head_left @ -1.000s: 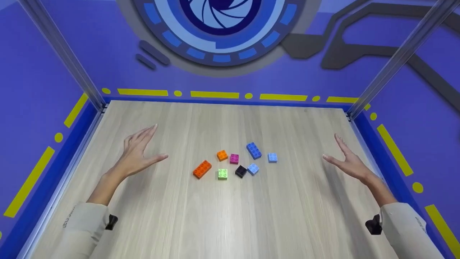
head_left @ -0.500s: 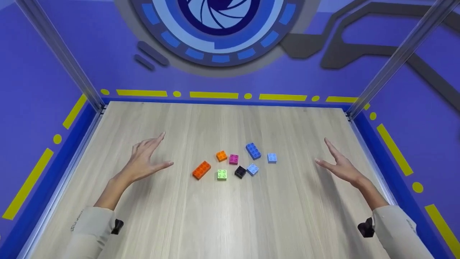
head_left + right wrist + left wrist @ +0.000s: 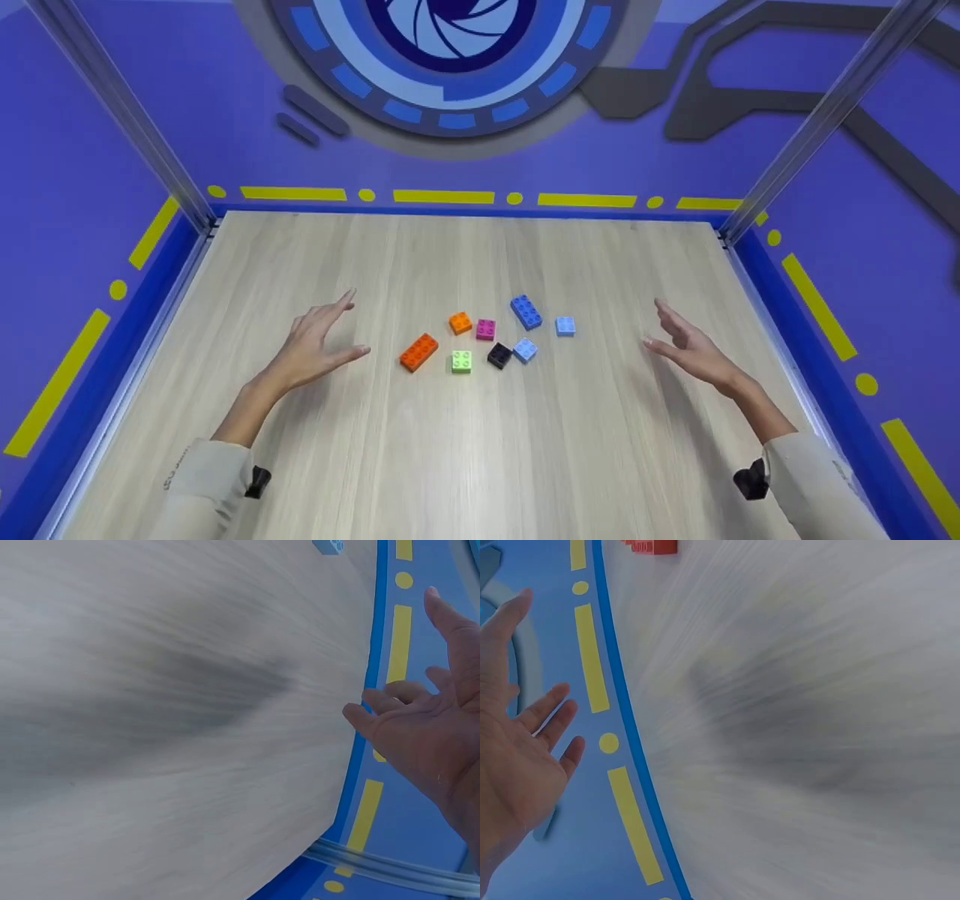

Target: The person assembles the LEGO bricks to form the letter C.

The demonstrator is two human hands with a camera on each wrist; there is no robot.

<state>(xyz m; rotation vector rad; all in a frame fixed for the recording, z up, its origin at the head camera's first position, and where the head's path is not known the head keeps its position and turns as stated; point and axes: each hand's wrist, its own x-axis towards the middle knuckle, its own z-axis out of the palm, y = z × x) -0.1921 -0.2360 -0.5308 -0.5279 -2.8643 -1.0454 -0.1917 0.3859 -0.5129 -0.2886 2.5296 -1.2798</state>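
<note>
Left hand (image 3: 305,352), right hand (image 3: 699,352): fingers loose, nothing gripped, inside the table's (image 3: 480,457) side edges; bricks (image 3: 486,330) are best pinched squarely.

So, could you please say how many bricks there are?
8, left to right: long orange brick; small orange brick, green brick nearer; pink brick; black brick; pale blue brick, long blue brick beyond; rightmost pale blue brick. None seems hidden.
</note>
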